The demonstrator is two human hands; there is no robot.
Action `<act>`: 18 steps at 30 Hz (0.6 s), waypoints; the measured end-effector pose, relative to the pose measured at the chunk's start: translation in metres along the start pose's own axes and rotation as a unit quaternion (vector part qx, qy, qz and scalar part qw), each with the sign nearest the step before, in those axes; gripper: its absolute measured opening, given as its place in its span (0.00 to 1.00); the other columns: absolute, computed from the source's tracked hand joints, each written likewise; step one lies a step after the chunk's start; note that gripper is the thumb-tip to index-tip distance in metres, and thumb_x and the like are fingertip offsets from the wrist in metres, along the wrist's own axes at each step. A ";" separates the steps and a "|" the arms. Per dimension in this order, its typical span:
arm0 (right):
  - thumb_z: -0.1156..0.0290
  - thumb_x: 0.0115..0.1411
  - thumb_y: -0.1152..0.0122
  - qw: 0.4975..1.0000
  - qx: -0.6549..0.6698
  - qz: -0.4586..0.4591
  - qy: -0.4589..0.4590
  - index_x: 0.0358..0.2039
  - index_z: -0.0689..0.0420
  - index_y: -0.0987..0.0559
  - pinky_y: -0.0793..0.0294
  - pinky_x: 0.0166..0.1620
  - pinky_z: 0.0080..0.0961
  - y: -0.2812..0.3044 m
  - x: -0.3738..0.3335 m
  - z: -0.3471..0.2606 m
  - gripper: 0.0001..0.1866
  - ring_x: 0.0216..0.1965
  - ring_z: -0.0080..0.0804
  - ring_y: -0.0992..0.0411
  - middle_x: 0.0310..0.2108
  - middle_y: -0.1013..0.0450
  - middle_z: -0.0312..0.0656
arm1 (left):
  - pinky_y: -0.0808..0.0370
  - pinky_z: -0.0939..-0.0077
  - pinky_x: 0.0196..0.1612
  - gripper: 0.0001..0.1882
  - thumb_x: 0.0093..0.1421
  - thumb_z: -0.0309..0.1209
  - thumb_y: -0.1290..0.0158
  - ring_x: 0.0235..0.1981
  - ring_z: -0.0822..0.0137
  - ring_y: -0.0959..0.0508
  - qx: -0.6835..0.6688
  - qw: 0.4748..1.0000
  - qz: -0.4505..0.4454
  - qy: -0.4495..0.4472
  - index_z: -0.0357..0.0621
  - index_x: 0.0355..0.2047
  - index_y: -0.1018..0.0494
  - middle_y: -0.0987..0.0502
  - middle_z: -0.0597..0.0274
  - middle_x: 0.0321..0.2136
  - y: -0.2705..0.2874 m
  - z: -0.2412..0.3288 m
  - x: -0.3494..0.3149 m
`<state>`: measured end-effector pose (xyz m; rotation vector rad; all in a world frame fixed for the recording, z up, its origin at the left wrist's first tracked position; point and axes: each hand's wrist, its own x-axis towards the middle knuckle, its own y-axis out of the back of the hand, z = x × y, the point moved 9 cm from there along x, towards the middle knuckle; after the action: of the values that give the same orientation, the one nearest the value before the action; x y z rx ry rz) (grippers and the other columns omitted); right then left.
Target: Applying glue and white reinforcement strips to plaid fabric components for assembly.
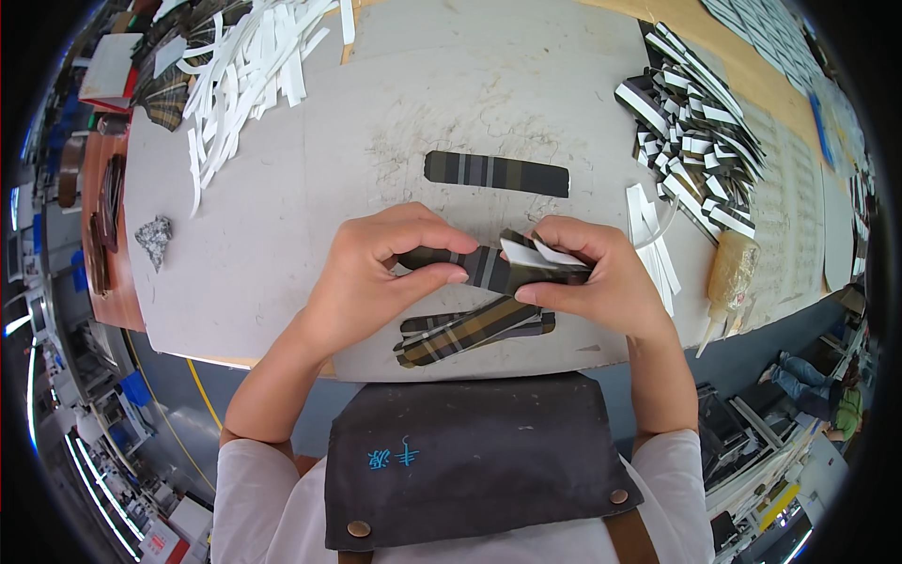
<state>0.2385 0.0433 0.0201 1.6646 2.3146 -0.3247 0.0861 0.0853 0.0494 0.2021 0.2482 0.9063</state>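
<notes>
A dark plaid fabric strip is held up between both hands above the near half of the table. My left hand pinches its left end between thumb and fingers. Thumb and fingers of my right hand are closed on the other end, where white backing shows between folded or layered pieces. Beneath my hands lie several more plaid strips, stacked crosswise near the table's front edge. Farther off, a single plaid strip lies flat on its own.
The grey tabletop has a heap of white strips at the far left. A pile of plaid-and-white pieces lies at the far right, with white strips and a yellowish bottle nearer me. A crumpled grey scrap sits left.
</notes>
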 end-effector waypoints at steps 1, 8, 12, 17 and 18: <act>0.81 0.45 0.32 0.999 -0.030 0.015 0.037 0.39 0.64 0.22 0.32 0.42 0.18 0.002 -0.002 -0.007 0.17 0.36 0.19 0.31 0.34 0.26 0.36 | 0.30 0.82 0.32 0.12 0.47 0.15 0.40 0.31 0.73 0.26 -0.023 1.000 -0.003 0.014 0.37 0.34 0.22 0.24 0.61 0.31 0.000 -0.002 0.000; 0.84 0.40 0.34 0.982 -0.093 0.037 0.159 0.35 0.61 0.19 0.32 0.36 0.20 0.004 -0.005 -0.023 0.17 0.32 0.26 0.29 0.31 0.26 0.38 | 0.30 0.82 0.32 0.13 0.47 0.14 0.40 0.31 0.74 0.26 -0.013 1.000 -0.008 0.026 0.36 0.35 0.22 0.24 0.61 0.31 0.002 0.000 -0.004; 0.85 0.41 0.36 0.984 -0.074 0.051 0.156 0.33 0.61 0.19 0.33 0.34 0.20 0.003 -0.007 -0.022 0.14 0.31 0.25 0.29 0.30 0.26 0.38 | 0.31 0.83 0.32 0.11 0.47 0.14 0.40 0.30 0.74 0.27 0.011 1.000 0.002 0.003 0.36 0.32 0.23 0.24 0.62 0.29 0.003 0.008 -0.004; 0.84 0.43 0.35 0.988 -0.028 0.056 0.141 0.33 0.62 0.19 0.33 0.34 0.17 0.007 -0.007 -0.007 0.13 0.31 0.21 0.30 0.30 0.27 0.37 | 0.32 0.84 0.31 0.08 0.47 0.17 0.40 0.29 0.76 0.27 0.033 0.999 0.001 0.009 0.36 0.29 0.23 0.24 0.64 0.28 0.002 0.009 -0.004; 0.84 0.43 0.35 0.988 -0.028 0.055 0.141 0.33 0.62 0.19 0.33 0.34 0.17 0.007 -0.008 -0.008 0.13 0.31 0.21 0.30 0.30 0.27 0.37 | 0.33 0.84 0.30 0.06 0.48 0.17 0.40 0.29 0.77 0.27 0.030 0.998 -0.011 0.049 0.36 0.28 0.24 0.24 0.65 0.27 0.001 0.002 -0.004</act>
<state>0.2472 0.0413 0.0297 1.9061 2.3854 0.0004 0.0840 0.0822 0.0522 0.2105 0.3682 0.8891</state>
